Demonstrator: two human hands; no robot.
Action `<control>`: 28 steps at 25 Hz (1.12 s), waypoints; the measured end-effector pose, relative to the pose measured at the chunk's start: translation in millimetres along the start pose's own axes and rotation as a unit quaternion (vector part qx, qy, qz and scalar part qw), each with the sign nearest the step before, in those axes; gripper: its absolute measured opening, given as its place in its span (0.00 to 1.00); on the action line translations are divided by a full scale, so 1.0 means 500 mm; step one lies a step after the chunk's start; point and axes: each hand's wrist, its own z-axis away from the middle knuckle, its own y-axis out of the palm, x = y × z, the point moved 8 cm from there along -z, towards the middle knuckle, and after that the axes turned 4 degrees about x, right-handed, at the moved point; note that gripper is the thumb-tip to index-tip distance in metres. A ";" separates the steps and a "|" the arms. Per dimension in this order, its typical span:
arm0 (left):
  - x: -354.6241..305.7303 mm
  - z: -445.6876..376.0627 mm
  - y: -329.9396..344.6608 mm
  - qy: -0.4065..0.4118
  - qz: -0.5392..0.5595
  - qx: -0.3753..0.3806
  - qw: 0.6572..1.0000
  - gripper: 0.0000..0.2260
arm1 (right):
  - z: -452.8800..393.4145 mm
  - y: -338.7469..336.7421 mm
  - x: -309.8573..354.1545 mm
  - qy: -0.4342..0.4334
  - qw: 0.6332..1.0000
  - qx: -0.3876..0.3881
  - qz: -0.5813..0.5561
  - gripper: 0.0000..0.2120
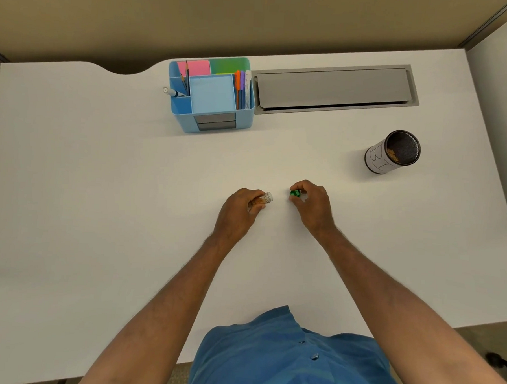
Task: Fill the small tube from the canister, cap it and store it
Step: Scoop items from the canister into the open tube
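Now, left hand [241, 204]: closed around the small tube [264, 199], which it holds just above the desk [100, 183]; the tube's open mouth points right, toward the other hand.
Right hand [312, 201]: fingertips pinched on the green cap [294, 193], held at about the same height as the tube mouth.
Key relation: cap lies just right of the tube's mouth, apart from it by a small gap; the tube's long axis runs left to right, tilted slightly, so the cap seems lined up to go straight on.
Tube contents: orange-brown material shows through the clear wall, so filling looks done and capping appears to be the step in hand.
Canister [394, 152]: upright, open-topped, well off to the right and farther back, nearer the right hand; a little orange-brown material is visible inside.
Organizer [211, 95]: blue, at the back of the desk, nearer the left hand; compartments hold pens, pencils and sticky notes, with one front-left compartment looking free, a likely storage spot.
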 end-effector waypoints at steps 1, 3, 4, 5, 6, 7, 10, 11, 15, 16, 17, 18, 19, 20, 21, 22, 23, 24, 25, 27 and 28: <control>0.001 0.002 0.001 -0.003 -0.001 0.002 1.000 0.12 | 0.000 0.001 -0.005 0.002 1.000 0.000 -0.004 0.09; 0.003 0.005 0.004 -0.006 -0.001 0.005 1.000 0.12 | 0.002 0.002 -0.009 -0.005 1.000 -0.001 -0.011 0.09; 0.003 0.006 0.005 -0.007 -0.002 0.007 1.000 0.12 | 0.002 0.000 -0.008 -0.012 1.000 -0.003 -0.014 0.10; 0.003 0.007 0.007 -0.007 -0.003 0.010 1.000 0.12 | 0.004 -0.002 -0.006 -0.018 1.000 -0.003 -0.021 0.10; 0.002 0.007 0.008 -0.009 -0.005 0.011 1.000 0.12 | 0.007 -0.005 -0.004 -0.021 0.999 -0.003 -0.030 0.12; -0.001 0.008 0.009 -0.009 -0.005 0.011 1.000 0.13 | 0.011 -0.009 -0.002 -0.022 0.999 -0.005 -0.040 0.13; -0.018 0.011 0.015 -0.007 0.002 0.002 1.000 0.13 | 0.039 -0.036 0.002 -0.023 0.997 -0.039 -0.067 0.15; -0.027 0.012 0.019 -0.006 0.012 0.000 1.000 0.13 | 0.055 -0.049 0.005 -0.028 0.995 -0.060 -0.074 0.15; -0.077 0.008 0.053 -0.027 0.112 0.009 0.993 0.12 | 0.116 -0.070 0.019 -0.045 0.989 -0.080 -0.112 0.17; -0.094 0.005 0.064 -0.027 0.135 0.010 0.990 0.12 | 0.127 -0.067 0.022 -0.049 0.990 -0.066 -0.118 0.18; -0.113 0.003 0.076 -0.023 0.154 0.010 0.988 0.12 | 0.137 -0.066 0.025 -0.055 0.990 -0.055 -0.121 0.19; -0.134 0.000 0.088 -0.017 0.166 0.012 0.986 0.13 | 0.145 -0.072 0.026 -0.060 0.989 -0.052 -0.126 0.20; -0.156 -0.003 0.101 -0.011 0.175 0.014 0.984 0.13 | 0.149 -0.083 0.024 -0.063 0.987 -0.055 -0.134 0.19; -0.175 -0.005 0.113 -0.008 0.182 0.015 0.983 0.13 | 0.150 -0.098 0.019 -0.063 0.986 -0.059 -0.144 0.18; -0.190 -0.008 0.124 -0.007 0.186 0.017 0.982 0.13 | 0.150 -0.112 0.013 -0.061 0.984 -0.063 -0.155 0.17; -0.203 -0.009 0.133 -0.006 0.186 0.018 0.982 0.13 | 0.149 -0.125 0.006 -0.058 0.983 -0.064 -0.164 0.16; -0.216 -0.012 0.145 -0.006 0.183 0.020 0.983 0.13 | 0.147 -0.139 -0.005 -0.053 0.982 -0.064 -0.172 0.15; -0.228 -0.015 0.155 -0.007 0.182 0.022 0.983 0.13 | 0.144 -0.150 -0.015 -0.049 0.981 -0.060 -0.178 0.14; -0.237 -0.019 0.164 -0.008 0.181 0.024 0.983 0.13 | 0.141 -0.159 -0.024 -0.047 0.981 -0.054 -0.182 0.13; -0.262 -0.032 0.183 -0.005 0.177 0.023 0.984 0.12 | 0.126 -0.194 -0.042 -0.050 0.980 -0.042 -0.189 0.12; -0.274 -0.042 0.191 -0.006 0.172 0.019 0.985 0.12 | 0.113 -0.223 -0.053 -0.050 0.979 -0.046 -0.193 0.12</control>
